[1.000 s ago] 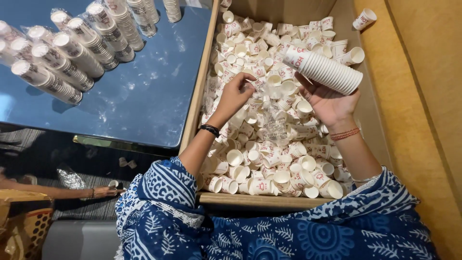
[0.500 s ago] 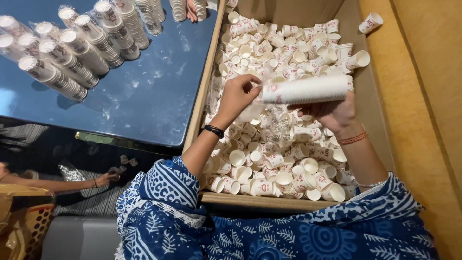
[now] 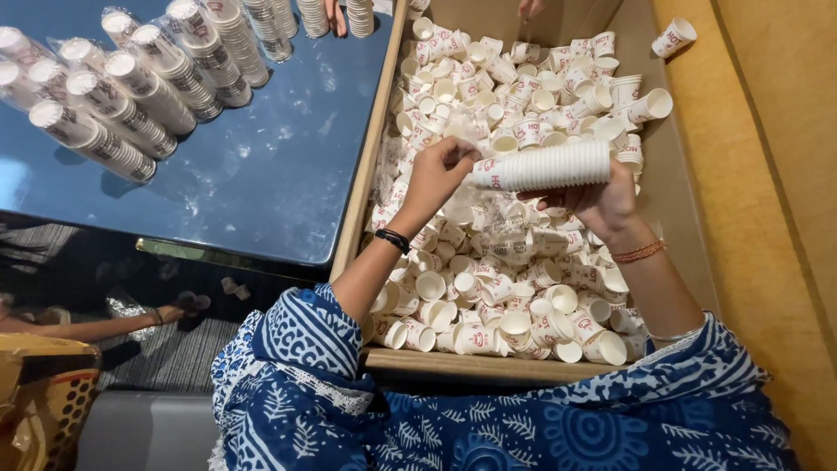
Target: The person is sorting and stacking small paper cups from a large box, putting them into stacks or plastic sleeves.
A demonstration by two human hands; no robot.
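Head view: your right hand [image 3: 602,202] grips a horizontal stack of nested white paper cups [image 3: 545,166] from below, approx. centre frame. Your left hand [image 3: 436,170] pinches the stack's 9 o'clock end, fingers closed on it. Both hands sit over a cardboard box [image 3: 471,365] filled w/ loose cups [image 3: 488,288]. At 10 o'clock, wrapped cup sleeves [image 3: 113,113] lie on a blue table [image 3: 261,183]. One stray cup [image 3: 673,37] lies outside the box at 1 o'clock.

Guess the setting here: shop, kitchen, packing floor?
Probably a small packing workspace: a large cardboard box heaped with loose white paper cups, and plastic-wrapped sleeves of stacked cups lined up on a glossy blue table.
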